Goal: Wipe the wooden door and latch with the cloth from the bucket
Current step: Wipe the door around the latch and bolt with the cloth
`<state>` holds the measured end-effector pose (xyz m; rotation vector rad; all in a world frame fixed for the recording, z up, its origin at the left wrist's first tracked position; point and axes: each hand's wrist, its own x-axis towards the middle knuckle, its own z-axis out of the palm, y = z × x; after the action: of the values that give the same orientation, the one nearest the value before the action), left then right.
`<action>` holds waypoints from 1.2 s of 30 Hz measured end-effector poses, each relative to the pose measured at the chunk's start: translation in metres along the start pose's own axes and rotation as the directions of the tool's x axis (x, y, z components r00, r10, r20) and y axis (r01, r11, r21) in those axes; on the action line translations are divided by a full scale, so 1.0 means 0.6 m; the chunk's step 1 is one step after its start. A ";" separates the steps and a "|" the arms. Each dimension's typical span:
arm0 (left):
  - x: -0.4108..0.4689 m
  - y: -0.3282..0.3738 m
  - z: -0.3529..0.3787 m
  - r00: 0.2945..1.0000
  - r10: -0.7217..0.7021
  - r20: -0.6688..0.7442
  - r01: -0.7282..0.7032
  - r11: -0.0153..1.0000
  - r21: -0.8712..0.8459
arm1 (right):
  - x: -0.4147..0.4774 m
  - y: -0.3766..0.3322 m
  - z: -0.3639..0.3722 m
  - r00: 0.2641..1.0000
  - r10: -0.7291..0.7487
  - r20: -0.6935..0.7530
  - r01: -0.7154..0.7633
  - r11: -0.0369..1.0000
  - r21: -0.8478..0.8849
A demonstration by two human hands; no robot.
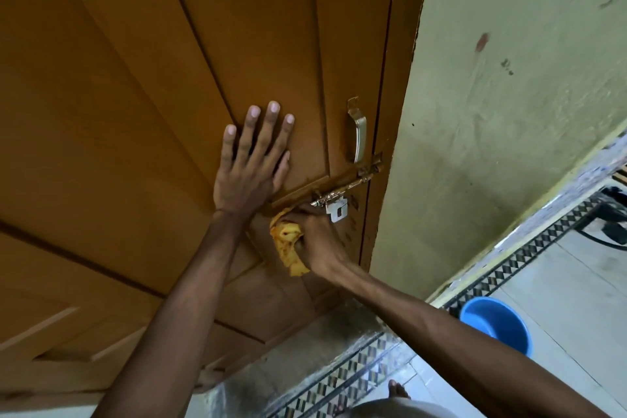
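Right hand (317, 241) clenched on our yellow cloth (287, 244), pressed to the door (135, 112) just below the latch (342, 192), left hand (252, 159) flat and released on the panel, blue bucket (497, 324) on the floor.

Brown panelled wooden door (135, 112): smooth, matt paint. Silver metal pull handle (359, 132): glossy. Metal sliding latch (342, 192): shiny, tarnished. Crumpled yellow cloth (286, 241): soft weave. Blue plastic bucket (498, 326): smooth

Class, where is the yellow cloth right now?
The yellow cloth is bunched in the right hand, pressed on the wooden door just below the latch.
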<state>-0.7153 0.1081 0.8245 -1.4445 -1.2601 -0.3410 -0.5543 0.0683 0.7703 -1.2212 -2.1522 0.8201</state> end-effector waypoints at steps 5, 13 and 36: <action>-0.002 0.001 0.000 1.000 -0.007 0.012 0.007 1.000 -0.001 | 0.003 0.014 -0.029 0.971 0.102 -0.218 -0.119 0.990 -0.070; -0.001 0.002 -0.001 1.000 0.007 0.005 -0.007 1.000 0.004 | 0.016 0.015 0.003 0.995 -0.030 -0.091 0.017 0.990 -0.141; -0.004 0.003 0.004 1.000 -0.003 -0.008 0.003 0.998 0.059 | -0.052 0.104 -0.042 0.604 0.686 0.406 -0.622 0.086 0.779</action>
<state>-0.7155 0.1095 0.8210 -1.3905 -1.2561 -0.3089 -0.4882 0.0723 0.7377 -1.4781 -0.5863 1.9294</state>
